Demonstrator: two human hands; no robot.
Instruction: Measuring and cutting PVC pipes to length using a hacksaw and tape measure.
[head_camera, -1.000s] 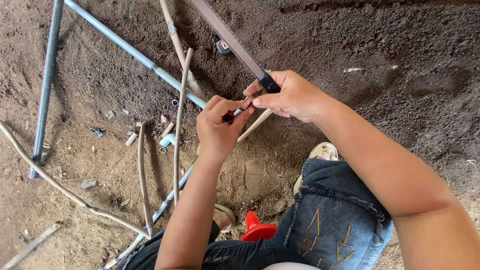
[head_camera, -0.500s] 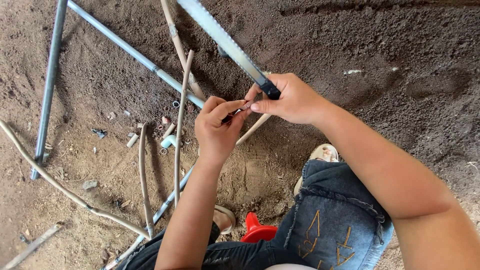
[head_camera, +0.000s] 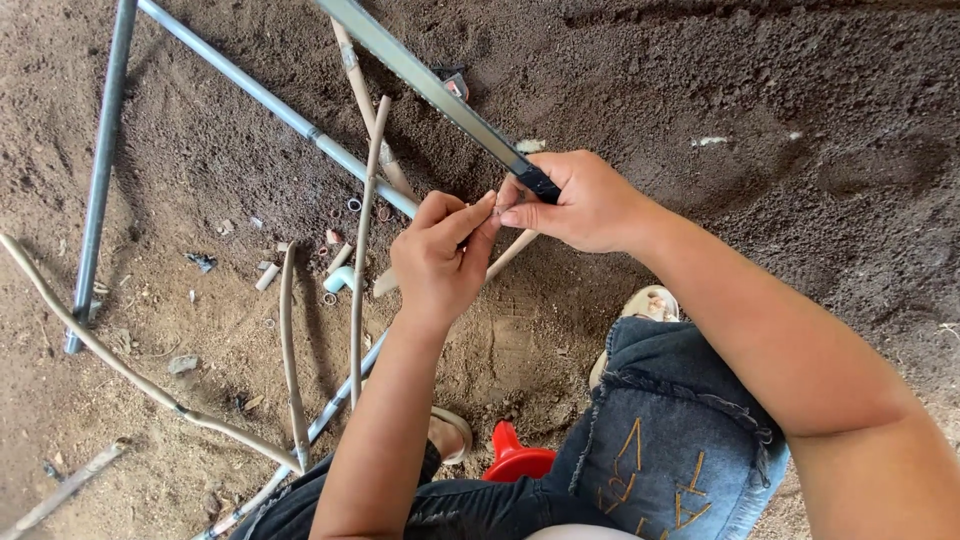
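The right hand (head_camera: 585, 205) grips a saw (head_camera: 430, 90) by its dark handle, blade angled clear over the dirt; the left hand (head_camera: 440, 255) pinches something small beside it, too tiny to identify.

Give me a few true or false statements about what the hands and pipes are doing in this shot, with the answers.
1. The right hand grips the dark handle of a long flat grey saw blade. True.
2. The left hand lies flat on the soil. False: it is raised, its fingers pinching something small by the right hand.
3. The ground is brown dirt. True.
4. The long grey metal pipes stand upright. False: they lie on the dirt.
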